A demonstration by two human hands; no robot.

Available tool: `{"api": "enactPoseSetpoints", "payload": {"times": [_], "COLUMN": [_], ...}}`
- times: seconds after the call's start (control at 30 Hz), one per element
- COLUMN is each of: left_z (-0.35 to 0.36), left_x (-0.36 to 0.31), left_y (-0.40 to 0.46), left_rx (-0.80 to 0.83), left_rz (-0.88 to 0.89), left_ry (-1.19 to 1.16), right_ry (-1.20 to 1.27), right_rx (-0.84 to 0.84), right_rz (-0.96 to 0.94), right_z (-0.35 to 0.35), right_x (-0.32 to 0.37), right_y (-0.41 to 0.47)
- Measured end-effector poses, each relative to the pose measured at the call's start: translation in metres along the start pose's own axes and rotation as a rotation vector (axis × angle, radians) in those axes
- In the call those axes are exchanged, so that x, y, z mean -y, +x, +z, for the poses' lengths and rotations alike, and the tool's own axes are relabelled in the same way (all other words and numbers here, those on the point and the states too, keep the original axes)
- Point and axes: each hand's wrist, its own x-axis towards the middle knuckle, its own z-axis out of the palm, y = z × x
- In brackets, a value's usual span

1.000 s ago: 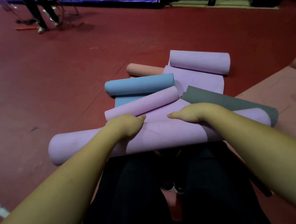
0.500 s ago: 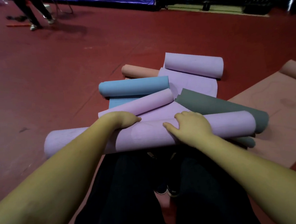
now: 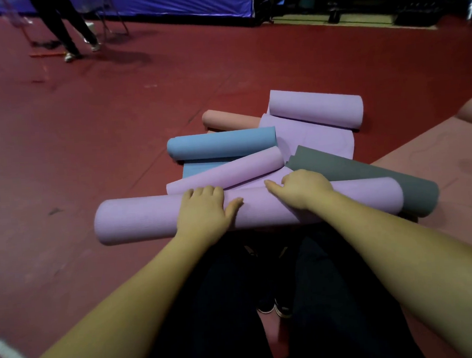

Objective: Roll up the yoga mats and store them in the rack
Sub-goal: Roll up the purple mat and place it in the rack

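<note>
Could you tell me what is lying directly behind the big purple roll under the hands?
Behind the big purple roll: a slimmer purple roll and a grey roll. Where they touch it is covered.

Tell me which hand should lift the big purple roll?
Probably the left hand: it lies across the big purple roll near its middle. The right hand sits at the far edge, by the grey mat.

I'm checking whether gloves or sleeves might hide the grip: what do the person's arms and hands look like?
Both forearms are bare up to the frame edge, with no sleeves showing. The left hand and right hand wear no gloves; no rings, watch or bands are visible.
</note>
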Motion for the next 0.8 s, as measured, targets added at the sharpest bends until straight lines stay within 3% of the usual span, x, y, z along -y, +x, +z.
{"api": "enactPoseSetpoints", "payload": {"times": [0.3, 0.47, 0.6, 0.67, 0.8], "left_z": [-0.034, -0.04, -0.038, -0.035, -0.029], "left_x": [0.0, 0.0, 0.004, 0.008, 0.015], "left_y": [0.001, -0.003, 0.012, 0.025, 0.052], "left_rx": [-0.037, 0.15, 0.303, 0.373, 0.51], "left_rz": [-0.017, -0.079, -0.127, -0.144, -0.163], "left_ry": [0.032, -0.065, -0.111, -0.125, -0.163], "right_ry": [0.045, 0.156, 0.139, 0.128, 0.093], "right_rx": [0.168, 0.393, 0.46, 0.411, 0.129], "right_rz": [-0.022, -0.056, -0.067, -0.062, -0.133], "right_z": [-0.033, -0.046, -0.04, -0.035, -0.027], "right_x": [0.006, 0.01, 0.012, 0.01, 0.005], "right_y": [-0.014, -0.017, -0.006, -0.001, 0.001]}}
